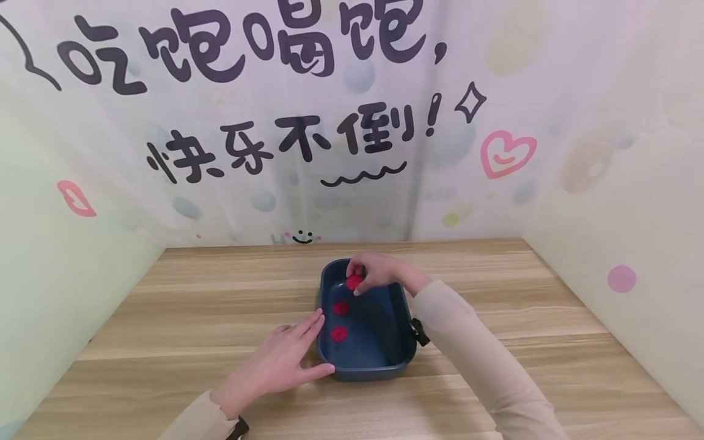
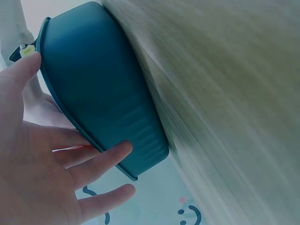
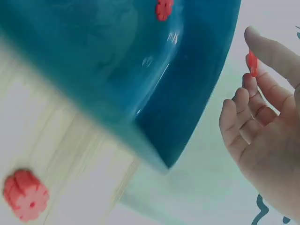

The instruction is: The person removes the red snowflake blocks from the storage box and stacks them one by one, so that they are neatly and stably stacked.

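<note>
A dark blue rectangular basin [image 1: 365, 370] stands on the wooden table. Two red flower-shaped pieces lie inside along its left side, a nearer one [image 1: 338, 334] and a farther one [image 1: 340, 308]. Over the far end of the basin my right hand [image 1: 376, 270] pinches another red flower-shaped piece [image 3: 253, 63] between thumb and fingertips. My left hand [image 1: 283, 357] rests against the basin's left side. Its fingers are extended, with thumb and fingertips touching the rim and outer wall, as the left wrist view shows.
On the table [image 1: 220, 293] beside the basin sits a further thick red flower-shaped piece or stack [image 3: 26, 194], seen only in the right wrist view. A printed curtain [image 1: 286, 201] hangs behind the table, with pale walls on both sides. Black bands show near both sleeves.
</note>
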Motion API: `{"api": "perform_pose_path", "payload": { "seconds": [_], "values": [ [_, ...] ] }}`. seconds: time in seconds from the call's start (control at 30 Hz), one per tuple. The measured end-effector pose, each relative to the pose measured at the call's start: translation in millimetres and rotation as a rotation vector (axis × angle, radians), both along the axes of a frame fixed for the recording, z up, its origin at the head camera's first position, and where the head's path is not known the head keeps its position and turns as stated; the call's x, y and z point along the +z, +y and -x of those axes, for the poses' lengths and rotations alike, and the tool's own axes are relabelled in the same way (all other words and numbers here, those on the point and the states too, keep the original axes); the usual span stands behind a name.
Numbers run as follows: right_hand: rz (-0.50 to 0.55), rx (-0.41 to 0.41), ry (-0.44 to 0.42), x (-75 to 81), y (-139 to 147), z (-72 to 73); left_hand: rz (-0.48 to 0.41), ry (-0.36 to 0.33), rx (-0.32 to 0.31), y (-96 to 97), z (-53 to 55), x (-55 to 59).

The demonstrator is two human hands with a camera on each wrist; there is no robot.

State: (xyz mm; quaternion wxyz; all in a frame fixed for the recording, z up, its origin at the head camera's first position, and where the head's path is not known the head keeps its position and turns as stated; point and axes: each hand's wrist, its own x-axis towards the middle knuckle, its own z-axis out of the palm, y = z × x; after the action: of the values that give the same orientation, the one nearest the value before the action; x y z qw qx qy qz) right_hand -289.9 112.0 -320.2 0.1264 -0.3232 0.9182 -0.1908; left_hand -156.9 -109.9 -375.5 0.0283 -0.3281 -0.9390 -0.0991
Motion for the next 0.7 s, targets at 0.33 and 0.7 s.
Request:
{"api": "perform_pose_path", "payload": {
  "seconds": [0.33, 0.7],
  "values": [
    [0.052, 0.086, 0.073, -5.0, 34.6, -7.5, 0.000, -0.004, 0.007, 0.5, -0.5, -0.5],
    [0.195, 0.056, 0.091, -14.1, 75.2, -13.4, -0.003, 0.023, 0.001, 0.2, -0.5, -1.6]
  ]
}}
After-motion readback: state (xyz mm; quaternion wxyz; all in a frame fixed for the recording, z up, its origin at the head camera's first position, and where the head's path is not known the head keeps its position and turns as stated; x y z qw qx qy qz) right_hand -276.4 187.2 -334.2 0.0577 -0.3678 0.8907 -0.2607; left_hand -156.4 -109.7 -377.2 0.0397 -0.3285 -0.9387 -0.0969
